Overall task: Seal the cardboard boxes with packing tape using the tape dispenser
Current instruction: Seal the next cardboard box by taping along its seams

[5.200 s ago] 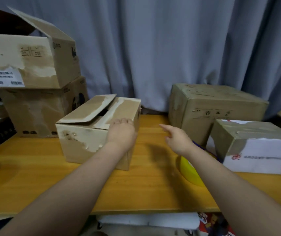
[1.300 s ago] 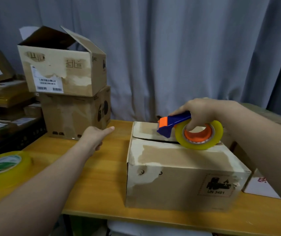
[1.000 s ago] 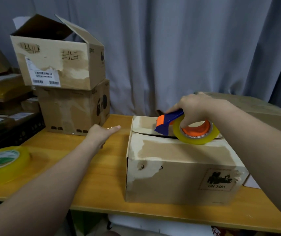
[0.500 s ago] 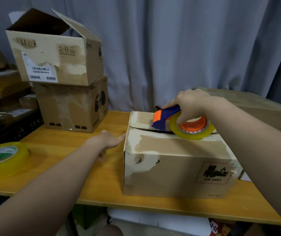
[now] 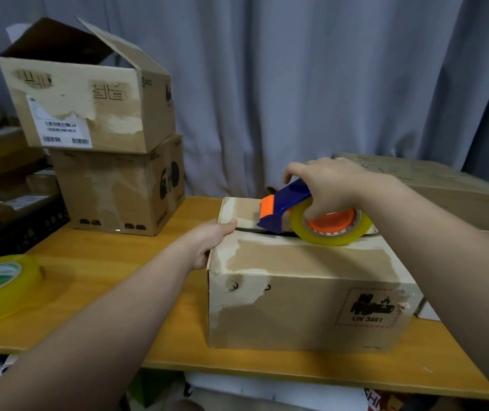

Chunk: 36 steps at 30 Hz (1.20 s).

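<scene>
On the yellow wooden table [image 5: 95, 292] stands a brown cardboard box [image 5: 296, 307] with a "UN 3481" mark on its front, near the front edge. The left hand [image 5: 207, 241] grips its upper left edge: the thumb lies over the top, and the other fingers, against the side, are mostly hidden. On the top, over the dark gap between the flaps, rests the blue and orange tape dispenser [image 5: 284, 207] with a yellowish roll. The right hand [image 5: 329, 185] holds it, fingers curled into the roll's core. At far left lies a spare yellow tape roll [image 5: 0, 280]. Behind are two stacked cardboard boxes [image 5: 113, 191], the upper one open, and a grey curtain [image 5: 267, 84].
</scene>
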Each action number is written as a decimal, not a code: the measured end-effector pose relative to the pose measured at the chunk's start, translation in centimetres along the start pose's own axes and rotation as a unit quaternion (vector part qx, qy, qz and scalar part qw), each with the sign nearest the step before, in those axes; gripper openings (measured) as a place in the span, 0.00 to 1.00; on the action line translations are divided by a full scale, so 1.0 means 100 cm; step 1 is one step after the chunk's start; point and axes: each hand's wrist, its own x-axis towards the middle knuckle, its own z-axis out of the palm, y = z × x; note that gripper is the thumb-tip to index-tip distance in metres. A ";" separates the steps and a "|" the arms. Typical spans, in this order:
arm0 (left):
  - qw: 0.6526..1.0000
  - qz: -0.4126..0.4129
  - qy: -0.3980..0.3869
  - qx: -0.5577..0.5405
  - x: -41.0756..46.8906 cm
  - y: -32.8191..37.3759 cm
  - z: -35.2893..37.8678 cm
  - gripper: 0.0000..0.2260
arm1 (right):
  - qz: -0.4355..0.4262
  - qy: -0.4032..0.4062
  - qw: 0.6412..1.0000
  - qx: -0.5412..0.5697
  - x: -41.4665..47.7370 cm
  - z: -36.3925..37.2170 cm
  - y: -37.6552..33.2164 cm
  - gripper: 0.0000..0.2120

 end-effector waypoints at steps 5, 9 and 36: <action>0.994 0.064 0.040 0.077 0.025 0.007 -0.019 0.22 | -0.001 0.034 0.999 0.024 0.010 -0.005 0.010 0.31; 0.970 0.056 0.030 0.233 0.040 0.028 -0.040 0.19 | 0.022 -0.041 0.994 0.101 0.027 -0.012 0.010 0.28; 0.796 0.201 0.072 0.566 0.028 0.025 -0.012 0.32 | 0.190 -0.205 0.623 0.731 0.064 0.054 0.067 0.22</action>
